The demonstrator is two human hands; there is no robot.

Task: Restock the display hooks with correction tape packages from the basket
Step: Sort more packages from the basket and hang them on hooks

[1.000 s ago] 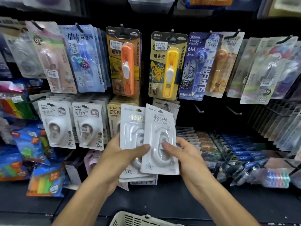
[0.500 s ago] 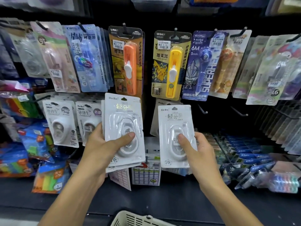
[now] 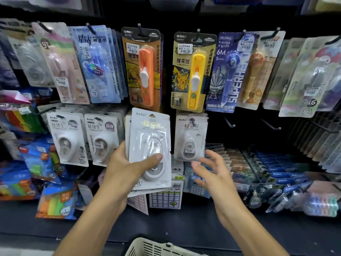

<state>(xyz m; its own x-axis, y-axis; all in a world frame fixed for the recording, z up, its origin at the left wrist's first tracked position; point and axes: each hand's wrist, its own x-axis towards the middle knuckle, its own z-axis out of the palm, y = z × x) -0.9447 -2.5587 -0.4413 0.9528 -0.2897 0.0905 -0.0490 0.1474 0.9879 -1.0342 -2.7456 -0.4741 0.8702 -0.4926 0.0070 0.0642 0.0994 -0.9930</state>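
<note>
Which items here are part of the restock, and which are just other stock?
Job: stack of tape packs in left hand; hung pack on its hook; right hand, open; basket.

Other stock: orange pusher, yellow pusher, blue pen pack, empty hooks.

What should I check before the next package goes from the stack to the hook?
1. Hung package seated on its hook: ok, hanging, hook through its hole.
2. Right hand free: ok, open, apart from the hung package.
3. Left hand holding the stack of packages: ok, thumb pressed on the front one.
4. Room left on that hook: cannot tell.
5. Empty hooks to the right: ok, two bare.
6. Basket stock: cannot tell, only the rim shows.
</note>
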